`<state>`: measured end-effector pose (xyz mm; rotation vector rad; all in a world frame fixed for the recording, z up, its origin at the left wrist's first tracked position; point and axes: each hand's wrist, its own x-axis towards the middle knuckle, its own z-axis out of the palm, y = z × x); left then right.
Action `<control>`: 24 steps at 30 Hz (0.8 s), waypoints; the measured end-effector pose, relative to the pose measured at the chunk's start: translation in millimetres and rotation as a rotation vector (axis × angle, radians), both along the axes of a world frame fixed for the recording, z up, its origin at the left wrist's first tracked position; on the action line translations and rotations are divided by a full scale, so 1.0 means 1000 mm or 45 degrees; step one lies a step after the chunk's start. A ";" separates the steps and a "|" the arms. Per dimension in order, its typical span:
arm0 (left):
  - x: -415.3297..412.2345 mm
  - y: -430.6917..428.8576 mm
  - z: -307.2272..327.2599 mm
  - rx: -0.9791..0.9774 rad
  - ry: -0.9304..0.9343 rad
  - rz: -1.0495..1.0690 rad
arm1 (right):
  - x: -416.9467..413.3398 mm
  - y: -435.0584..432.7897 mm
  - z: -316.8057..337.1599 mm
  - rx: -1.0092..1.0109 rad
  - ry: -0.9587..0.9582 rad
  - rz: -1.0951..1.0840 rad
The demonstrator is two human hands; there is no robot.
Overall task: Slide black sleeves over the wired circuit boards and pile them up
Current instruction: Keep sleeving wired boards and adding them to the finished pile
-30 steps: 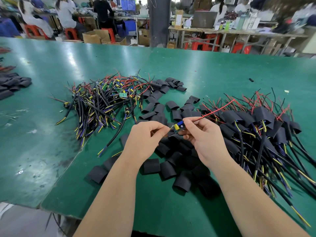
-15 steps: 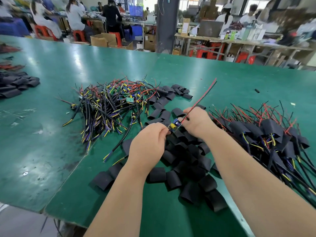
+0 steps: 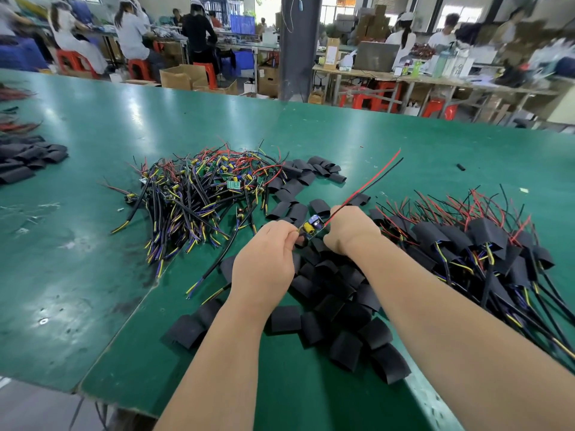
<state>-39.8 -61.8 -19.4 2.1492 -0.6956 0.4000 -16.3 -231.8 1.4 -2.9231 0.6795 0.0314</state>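
Head view: I see left hand (image 3: 267, 259), right hand (image 3: 348, 228) pinching a bare board (image 3: 312, 227); finished pile (image 3: 485, 244) right, unsleeved pile (image 3: 199, 194) left.

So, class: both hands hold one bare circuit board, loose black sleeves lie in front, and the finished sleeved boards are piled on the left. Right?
Not quite: in the head view the sleeved boards are piled on the right; the left pile is bare wired boards. The rest stands: left hand and right hand hold one circuit board, loose black sleeves in front.
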 end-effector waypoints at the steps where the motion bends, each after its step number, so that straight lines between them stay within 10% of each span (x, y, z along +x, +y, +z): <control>1: 0.000 0.000 0.000 0.005 0.003 0.004 | 0.000 -0.001 0.001 -0.003 0.034 0.034; 12: -0.003 0.000 0.000 0.060 -0.005 0.041 | 0.001 -0.012 0.003 0.192 0.022 0.019; 19: 0.001 0.001 -0.003 0.054 0.007 0.049 | -0.019 -0.017 0.002 0.317 -0.520 -0.079; 24: 0.001 -0.001 -0.003 0.050 0.040 0.061 | -0.065 -0.021 0.006 1.301 -0.946 -0.220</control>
